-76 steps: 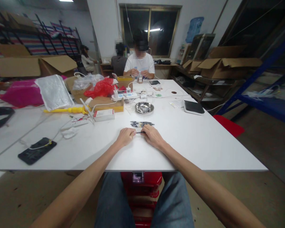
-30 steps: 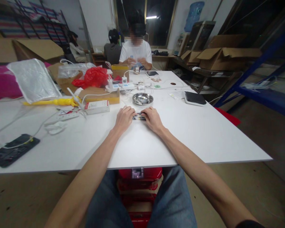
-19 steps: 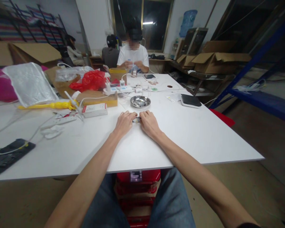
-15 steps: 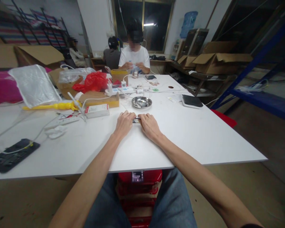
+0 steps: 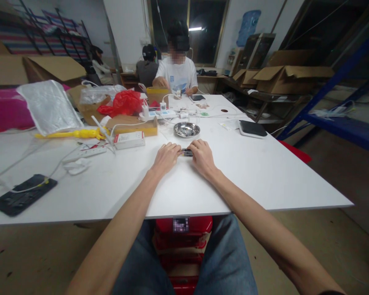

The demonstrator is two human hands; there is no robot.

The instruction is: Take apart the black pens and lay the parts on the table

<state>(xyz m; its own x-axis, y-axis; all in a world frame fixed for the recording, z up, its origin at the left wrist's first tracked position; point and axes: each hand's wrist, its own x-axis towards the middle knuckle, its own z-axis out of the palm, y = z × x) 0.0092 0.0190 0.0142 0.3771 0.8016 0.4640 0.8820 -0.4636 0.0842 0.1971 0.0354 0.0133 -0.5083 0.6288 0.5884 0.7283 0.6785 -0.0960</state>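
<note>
Several thin dark rods (image 5: 187,152), pen-like in shape, lie side by side in a small bundle on the white table (image 5: 178,192). Fingers of my left hand (image 5: 168,155) are closed around the bundle's left end. At its right end, my right hand (image 5: 202,153) has its fingers curled over the rods. A short stretch of them shows between the two hands; both ends are hidden under my fingers. Just beyond the hands sits a round shiny metal dish (image 5: 178,133) with a few small dark pieces in it.
Left of my hands are a white-and-red box (image 5: 129,140), a cardboard tray (image 5: 150,130), a yellow object (image 5: 76,134) and cables. A black tray (image 5: 23,194) lies front left. A dark-topped flat device (image 5: 252,128) is to the right. Across the table sits a person (image 5: 176,76).
My hands have moved slightly apart, the right one shifting right, so more of the dark rods shows between them. The person opposite has lowered and separated their hands. The view has shifted slightly.
</note>
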